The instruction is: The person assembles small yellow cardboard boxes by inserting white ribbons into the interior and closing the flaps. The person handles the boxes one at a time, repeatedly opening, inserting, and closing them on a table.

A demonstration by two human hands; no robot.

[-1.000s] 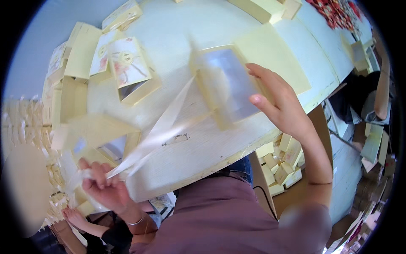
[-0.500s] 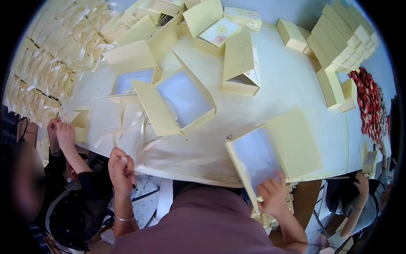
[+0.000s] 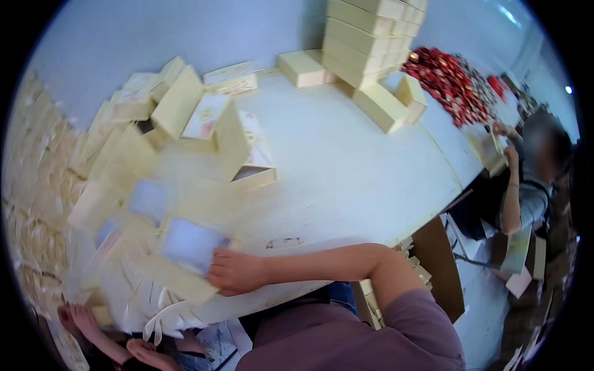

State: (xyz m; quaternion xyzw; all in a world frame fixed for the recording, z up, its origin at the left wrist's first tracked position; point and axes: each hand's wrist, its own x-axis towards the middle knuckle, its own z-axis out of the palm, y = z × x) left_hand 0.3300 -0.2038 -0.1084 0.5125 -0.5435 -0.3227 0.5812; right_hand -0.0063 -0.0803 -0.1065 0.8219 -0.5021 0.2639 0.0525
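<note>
My right arm reaches across to the left. My right hand (image 3: 236, 272) is closed on the edge of an open pale yellow gift box (image 3: 193, 246) with a white-blue inside; motion blurs the box. Low at the left, my left hand (image 3: 148, 355) is curled, and what it may hold is hidden. Just above it, loose cream ribbons (image 3: 166, 320) hang at the table's near edge. Another open box (image 3: 148, 201) stands behind the first, also smeared. At the far left, a co-worker's hands (image 3: 79, 318) are beside a small yellow box.
Yellow boxes (image 3: 179, 102) crowd the back left of the white table (image 3: 322, 161). A tall stack of boxes (image 3: 362, 43) stands at the back, near red items (image 3: 442, 86). A seated co-worker (image 3: 526, 179) is at the right. A brown carton (image 3: 439, 266) holding boxes is below the table edge.
The view has swung to the right. My right hand has crossed leftward with the box it held, now among the open boxes at left. My left hand sits lower in view.
</note>
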